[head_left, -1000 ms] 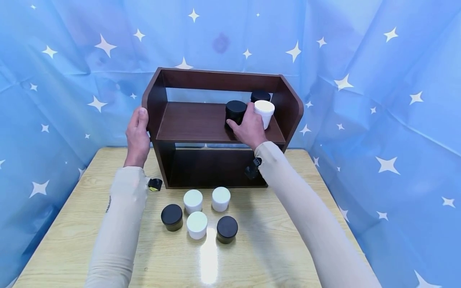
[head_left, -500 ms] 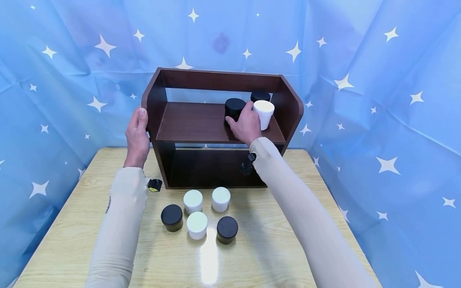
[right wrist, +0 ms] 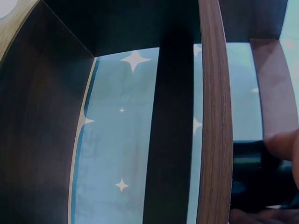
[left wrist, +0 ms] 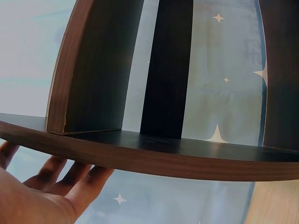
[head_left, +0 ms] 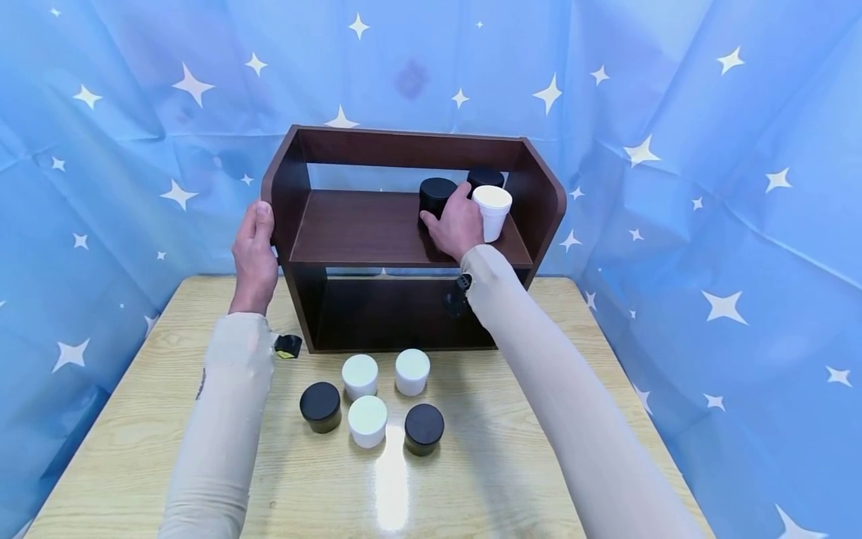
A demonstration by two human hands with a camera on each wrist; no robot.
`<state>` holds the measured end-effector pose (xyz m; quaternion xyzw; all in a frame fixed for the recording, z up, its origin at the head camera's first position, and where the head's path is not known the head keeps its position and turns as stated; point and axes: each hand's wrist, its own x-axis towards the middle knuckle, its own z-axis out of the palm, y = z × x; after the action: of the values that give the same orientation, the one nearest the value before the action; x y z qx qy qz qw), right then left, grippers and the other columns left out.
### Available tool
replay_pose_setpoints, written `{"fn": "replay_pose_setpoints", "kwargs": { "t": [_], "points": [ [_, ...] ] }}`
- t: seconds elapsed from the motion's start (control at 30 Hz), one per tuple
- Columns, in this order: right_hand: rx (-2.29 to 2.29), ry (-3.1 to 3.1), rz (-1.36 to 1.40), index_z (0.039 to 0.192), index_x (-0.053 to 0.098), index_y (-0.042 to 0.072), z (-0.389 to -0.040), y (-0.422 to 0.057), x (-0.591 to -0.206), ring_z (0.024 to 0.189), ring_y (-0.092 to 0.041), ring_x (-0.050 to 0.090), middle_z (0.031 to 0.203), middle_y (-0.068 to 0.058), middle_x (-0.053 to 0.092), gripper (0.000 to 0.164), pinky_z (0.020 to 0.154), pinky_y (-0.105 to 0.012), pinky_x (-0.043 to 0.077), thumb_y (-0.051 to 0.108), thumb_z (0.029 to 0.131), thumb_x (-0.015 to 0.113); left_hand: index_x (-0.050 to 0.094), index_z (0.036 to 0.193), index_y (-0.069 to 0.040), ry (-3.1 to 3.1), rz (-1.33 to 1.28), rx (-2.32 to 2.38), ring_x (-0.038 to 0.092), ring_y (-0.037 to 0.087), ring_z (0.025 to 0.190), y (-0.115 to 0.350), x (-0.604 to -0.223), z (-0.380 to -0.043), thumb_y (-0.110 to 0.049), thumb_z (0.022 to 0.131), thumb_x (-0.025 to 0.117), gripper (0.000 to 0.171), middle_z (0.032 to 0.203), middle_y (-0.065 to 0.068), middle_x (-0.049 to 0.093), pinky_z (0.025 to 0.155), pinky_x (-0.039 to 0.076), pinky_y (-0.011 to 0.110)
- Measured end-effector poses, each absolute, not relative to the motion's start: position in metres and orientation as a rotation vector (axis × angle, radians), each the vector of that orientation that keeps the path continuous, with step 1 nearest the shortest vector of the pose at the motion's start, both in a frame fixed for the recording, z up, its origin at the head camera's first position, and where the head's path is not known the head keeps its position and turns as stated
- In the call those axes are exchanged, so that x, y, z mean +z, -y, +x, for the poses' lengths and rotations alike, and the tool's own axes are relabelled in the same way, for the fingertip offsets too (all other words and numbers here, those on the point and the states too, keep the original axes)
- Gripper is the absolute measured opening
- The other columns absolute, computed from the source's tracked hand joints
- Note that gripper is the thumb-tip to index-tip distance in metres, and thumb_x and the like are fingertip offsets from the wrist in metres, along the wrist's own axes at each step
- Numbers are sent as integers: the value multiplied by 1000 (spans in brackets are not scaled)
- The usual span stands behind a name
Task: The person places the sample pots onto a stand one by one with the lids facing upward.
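In the head view my right hand (head_left: pixel 458 224) grips a black lidded jar (head_left: pixel 436 196) on the upper board of the dark brown shelf (head_left: pixel 364 224). The right wrist view has the same jar (right wrist: pixel 257 172) between thumb and fingers, partly cut off. A white jar (head_left: pixel 492 211) stands just right of that hand, with another black jar (head_left: pixel 485 177) behind it. My left hand (head_left: pixel 254 254) rests against the outside of the shelf's left side panel (head_left: pixel 286 195). Its fingers (left wrist: pixel 91 186) press on that outer face in the left wrist view.
In front of the shelf, several jars stand on the wooden table (head_left: pixel 525 464): a black jar (head_left: pixel 320 406) at the left, a black jar (head_left: pixel 423 429) at the right, and white jars (head_left: pixel 368 421) among them. A blue star-patterned curtain (head_left: pixel 417 67) hangs behind.
My right hand has moved the black jar slightly back and to the left on the upper board. The left hand has stayed against the side panel.
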<state>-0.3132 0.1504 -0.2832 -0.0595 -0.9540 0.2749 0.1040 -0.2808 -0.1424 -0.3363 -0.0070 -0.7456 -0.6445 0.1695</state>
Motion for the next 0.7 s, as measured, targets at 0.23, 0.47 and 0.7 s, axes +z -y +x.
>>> {"fn": "replay_pose_setpoints", "kwargs": {
  "t": [0.23,0.47,0.7],
  "points": [
    [778,2827,-235,151,22,1,-319,-147,-282,123,-33,64,138,-25,60,83,109,-43,49,44,95,66,50,141,-36,2129,-20,-1829,44,16,130,142,-335,-281,-54,106,29,45,138,1,52,121,29,48],
    [718,2817,-244,149,25,1,-324,-144,-284,115,-34,68,131,-25,64,81,105,-42,52,46,95,64,54,132,-34,2116,-12,-1805,45,12,124,142,-336,-281,-56,105,31,42,123,-9,52,118,31,45],
    [748,2804,-265,150,22,3,-327,-141,-283,110,-32,71,121,-22,69,80,102,-41,54,44,96,65,54,127,-34,2110,-22,-1815,43,11,123,140,-337,-281,-57,105,30,40,120,-11,52,115,32,45]
  ]
}}
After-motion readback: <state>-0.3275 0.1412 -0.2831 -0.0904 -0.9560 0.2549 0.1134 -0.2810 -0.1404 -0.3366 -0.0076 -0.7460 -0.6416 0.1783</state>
